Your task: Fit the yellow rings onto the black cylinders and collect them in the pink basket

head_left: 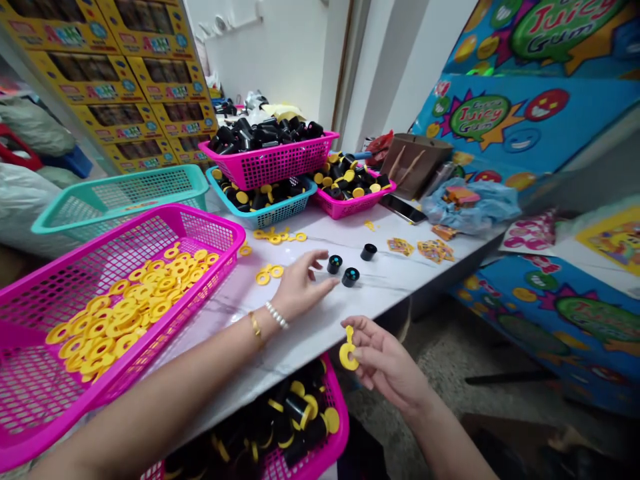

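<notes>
My right hand [385, 367] pinches a yellow plastic ring with a short tab [349, 355], held in front of the table's near edge. Over the white table, my left hand [303, 283] is open, its thumb and fingers apart and nothing between them. Close to its fingertips stand two small black cylinders with blue-green centres, one farther back [335, 264] and one nearer [351, 277]. A third black cylinder [369, 251] is a little behind them to the right. Loose yellow ring pieces [269, 273] lie left of my left hand.
A long pink basket [240, 233] at left holds many yellow rings. Behind, a pink basket of black cylinders [270, 163] rests on a teal basket [260, 217]. Another pink basket [345, 208] stands right of them. Below the table edge is a pink basket [341, 407]. A phone [404, 209] lies at back right.
</notes>
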`<state>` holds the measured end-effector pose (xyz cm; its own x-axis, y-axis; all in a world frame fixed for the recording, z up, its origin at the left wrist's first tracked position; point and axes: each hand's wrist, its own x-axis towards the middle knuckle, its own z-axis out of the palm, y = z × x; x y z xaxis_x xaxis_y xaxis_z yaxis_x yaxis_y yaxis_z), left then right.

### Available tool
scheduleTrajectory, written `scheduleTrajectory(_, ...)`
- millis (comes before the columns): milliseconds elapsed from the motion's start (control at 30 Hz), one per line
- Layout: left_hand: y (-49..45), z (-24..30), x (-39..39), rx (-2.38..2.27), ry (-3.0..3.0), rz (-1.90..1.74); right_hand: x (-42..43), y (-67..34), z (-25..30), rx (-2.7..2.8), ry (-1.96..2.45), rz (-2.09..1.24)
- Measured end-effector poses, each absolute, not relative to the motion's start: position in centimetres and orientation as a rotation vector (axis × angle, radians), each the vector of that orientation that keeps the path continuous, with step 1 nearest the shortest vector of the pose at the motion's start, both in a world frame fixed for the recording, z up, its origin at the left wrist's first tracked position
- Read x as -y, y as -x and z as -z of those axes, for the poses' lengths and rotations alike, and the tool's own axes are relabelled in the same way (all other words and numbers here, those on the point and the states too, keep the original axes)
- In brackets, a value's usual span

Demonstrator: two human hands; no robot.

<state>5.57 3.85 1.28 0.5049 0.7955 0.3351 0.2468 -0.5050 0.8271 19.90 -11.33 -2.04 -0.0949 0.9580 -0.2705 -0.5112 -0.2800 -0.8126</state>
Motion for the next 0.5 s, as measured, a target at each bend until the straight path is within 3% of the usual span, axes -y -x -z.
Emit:
scheduleTrajectory(167,-8.4,0.5,-7.6,-1.020,-2.178,-0.777,11.6,-19.0,2.5,0.667,0.950,-1.657)
scheduleTrajectory(500,-5.1,0.1,-4.9,-1.107,-2.241,-0.789,9.8,-18.9,2.6,0.735,1.082,-1.594)
